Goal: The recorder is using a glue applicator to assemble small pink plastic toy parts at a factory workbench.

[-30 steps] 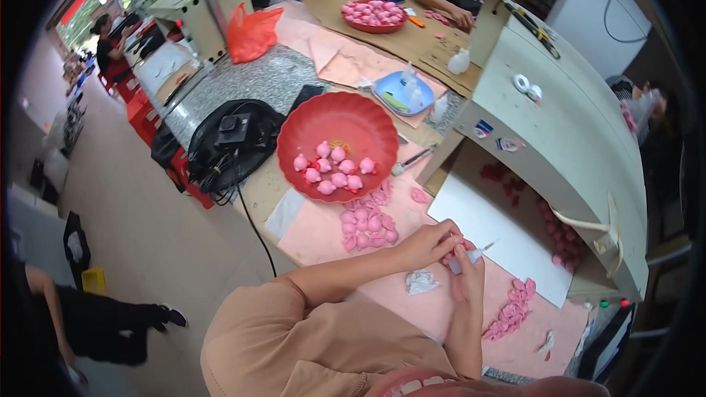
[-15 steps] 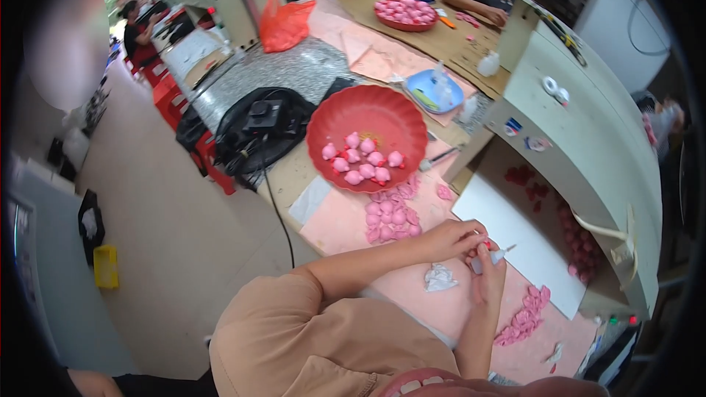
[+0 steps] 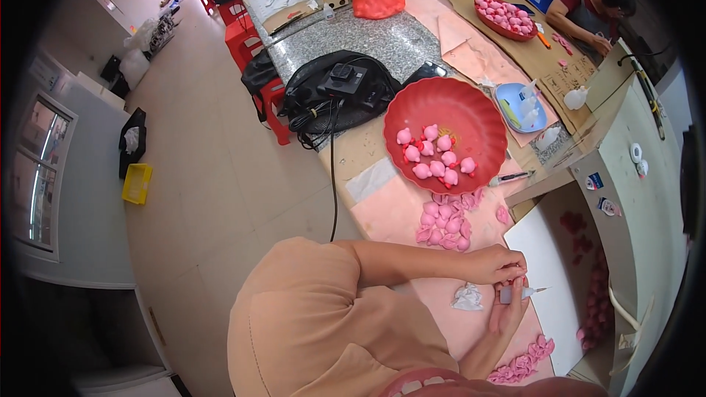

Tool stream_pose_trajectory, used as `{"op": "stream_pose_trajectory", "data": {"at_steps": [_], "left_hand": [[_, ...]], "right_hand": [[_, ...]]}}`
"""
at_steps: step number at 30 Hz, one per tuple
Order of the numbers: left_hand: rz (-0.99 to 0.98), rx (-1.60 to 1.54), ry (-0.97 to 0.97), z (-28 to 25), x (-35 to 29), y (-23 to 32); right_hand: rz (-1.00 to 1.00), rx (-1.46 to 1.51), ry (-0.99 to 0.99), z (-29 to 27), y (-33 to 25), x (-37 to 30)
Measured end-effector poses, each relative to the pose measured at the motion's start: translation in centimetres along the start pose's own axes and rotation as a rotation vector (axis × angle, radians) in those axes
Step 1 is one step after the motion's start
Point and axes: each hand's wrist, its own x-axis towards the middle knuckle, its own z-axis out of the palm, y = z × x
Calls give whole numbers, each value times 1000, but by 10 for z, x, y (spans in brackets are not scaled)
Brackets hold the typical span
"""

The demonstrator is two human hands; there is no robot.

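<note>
My left hand (image 3: 502,265) is closed, its fingertips pinched together around something too small or hidden to make out. Just below it, my right hand (image 3: 509,315) grips a small white squeeze bottle (image 3: 507,295) with a thin needle tip pointing right. Both hands meet over the pink-covered table, beside the opening of a pale box-like housing. A crumpled white tissue (image 3: 468,296) lies left of my right hand. Beyond my left arm is a cluster of pink rounded pieces (image 3: 444,220). Farther off, a red scalloped bowl (image 3: 482,114) contains several pink ball-shaped figures (image 3: 437,168) with red parts.
Pink flat pieces (image 3: 526,362) lie at the near right. The pale housing (image 3: 625,176) encloses a white board (image 3: 548,272). A blue tray (image 3: 521,106) carries small bottles. A black bag (image 3: 334,92) sits left of the bowl. A co-worker (image 3: 588,11) sits across the table.
The whole view has swung, so the table appears farther right and more floor shows at left. My hands stay together, with the bottle still in my right hand.
</note>
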Motion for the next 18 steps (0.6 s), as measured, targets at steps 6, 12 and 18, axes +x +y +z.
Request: {"op": "stream_pose_trajectory", "data": {"at_steps": [6, 12, 18], "left_hand": [[-82, -26, -12, -1, 1, 7], [-24, -27, -21, -1, 1, 14], [-245, -357, -20, 9, 4, 7]], "right_hand": [[3, -92, 125, 0, -1, 1], [-82, -172, 133, -1, -4, -6], [-85, -124, 128, -5, -2, -5]]}}
